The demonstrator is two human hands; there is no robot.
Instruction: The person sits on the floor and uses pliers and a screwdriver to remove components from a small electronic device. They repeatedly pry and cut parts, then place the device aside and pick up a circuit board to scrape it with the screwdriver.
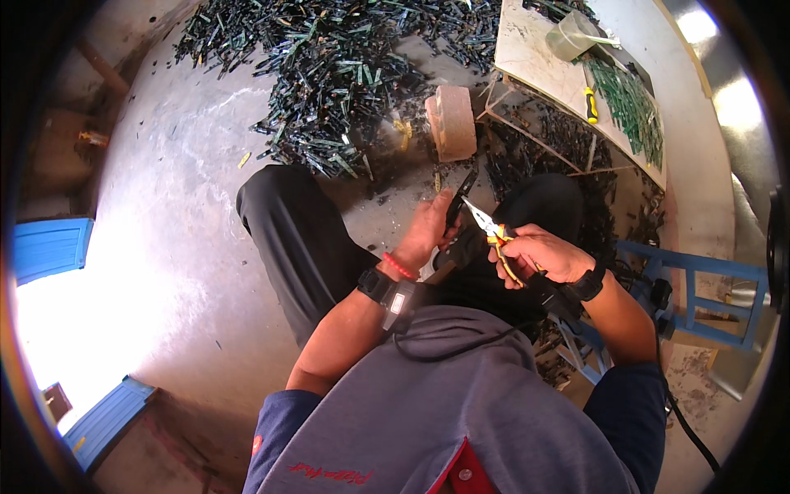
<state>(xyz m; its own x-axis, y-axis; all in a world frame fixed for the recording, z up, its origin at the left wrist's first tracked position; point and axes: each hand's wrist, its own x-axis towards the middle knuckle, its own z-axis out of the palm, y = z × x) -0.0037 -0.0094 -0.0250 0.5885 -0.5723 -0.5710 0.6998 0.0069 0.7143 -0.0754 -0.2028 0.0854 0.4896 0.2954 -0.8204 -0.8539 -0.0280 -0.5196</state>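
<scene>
My left hand (424, 228) is closed around a narrow black strip (463, 196), which points up and to the right above my lap. In my right hand (550, 253) are long-nose pliers (484, 219) with yellow and red handles. The pliers' silver jaws point up and left, with their tip close beside the strip; whether they touch it I cannot tell. Beyond my knees, a large heap of similar dark and green strips (321, 90) covers the floor. A pinkish brick-like block (455, 123) stands just ahead of my hands.
A low, light-topped table (531, 53) at the far right bears a clear plastic cup (568, 38), a yellow-handled screwdriver (591, 107) and a pile of green strips (629, 115). More dark strips lie beneath it. A blue metal frame (699, 263) stands at my right, near a hanging black cable (687, 424).
</scene>
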